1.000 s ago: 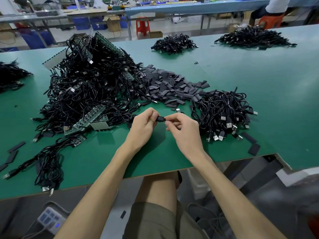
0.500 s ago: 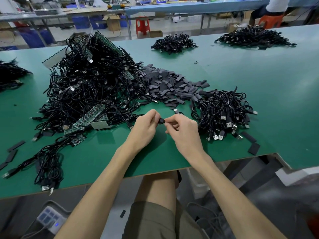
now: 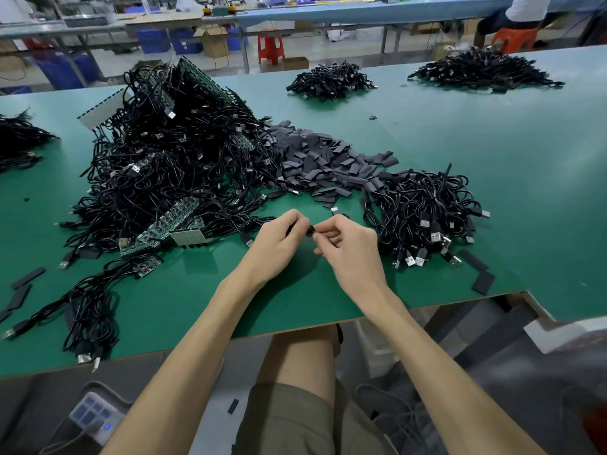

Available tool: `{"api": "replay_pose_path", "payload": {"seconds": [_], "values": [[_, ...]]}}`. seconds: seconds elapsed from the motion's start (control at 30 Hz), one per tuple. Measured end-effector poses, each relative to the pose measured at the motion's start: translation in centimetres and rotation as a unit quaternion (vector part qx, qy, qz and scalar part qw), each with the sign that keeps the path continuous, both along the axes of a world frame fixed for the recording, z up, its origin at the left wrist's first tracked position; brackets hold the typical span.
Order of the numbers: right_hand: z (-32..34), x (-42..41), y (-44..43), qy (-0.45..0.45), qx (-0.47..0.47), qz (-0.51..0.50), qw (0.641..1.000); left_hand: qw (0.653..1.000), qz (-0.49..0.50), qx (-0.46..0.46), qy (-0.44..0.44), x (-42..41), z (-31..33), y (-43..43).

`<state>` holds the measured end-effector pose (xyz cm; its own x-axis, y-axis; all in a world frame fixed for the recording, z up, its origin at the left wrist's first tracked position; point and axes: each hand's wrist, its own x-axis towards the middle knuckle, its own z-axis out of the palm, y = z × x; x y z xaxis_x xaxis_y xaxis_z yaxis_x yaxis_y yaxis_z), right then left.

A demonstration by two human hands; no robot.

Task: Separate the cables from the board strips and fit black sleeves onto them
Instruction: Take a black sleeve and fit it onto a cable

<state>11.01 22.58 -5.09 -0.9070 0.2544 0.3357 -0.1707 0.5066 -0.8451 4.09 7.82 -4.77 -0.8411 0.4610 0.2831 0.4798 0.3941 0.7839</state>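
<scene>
Less black piece, perhaps sleeve, shows between left hand, right hand.

From the small black piece pinched between my left hand and right hand, the green table lies bare toward me, right to its edge. Just left of the grip, the tangle of cables and board strips bars the way. Beyond the grip there is a narrow bare strip, then the pile of black sleeves. Close on the right stands a heap of coiled cables, with loose sleeves past it.
</scene>
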Motion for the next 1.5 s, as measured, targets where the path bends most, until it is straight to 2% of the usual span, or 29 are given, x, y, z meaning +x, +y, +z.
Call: {"api": "replay_pose_path", "payload": {"seconds": [0.1,0.53,0.93,1.5], "values": [[0.06,0.0,0.09,0.005,-0.022,-0.007,1.0,0.998,-0.001,0.051,-0.048,0.01,0.01,0.09],[0.21,-0.2,0.26,-0.002,-0.062,-0.002,0.998,0.963,-0.074,0.219,-0.142,-0.03,0.94,-0.73],[-0.19,-0.35,0.3,-0.008,-0.054,0.019,0.998,0.968,-0.052,0.194,-0.148,-0.25,0.39,-0.48],[-0.24,-0.43,0.38,0.005,-0.08,0.016,0.997,0.98,-0.024,0.167,-0.103,-0.47,0.15,-0.6]]}}
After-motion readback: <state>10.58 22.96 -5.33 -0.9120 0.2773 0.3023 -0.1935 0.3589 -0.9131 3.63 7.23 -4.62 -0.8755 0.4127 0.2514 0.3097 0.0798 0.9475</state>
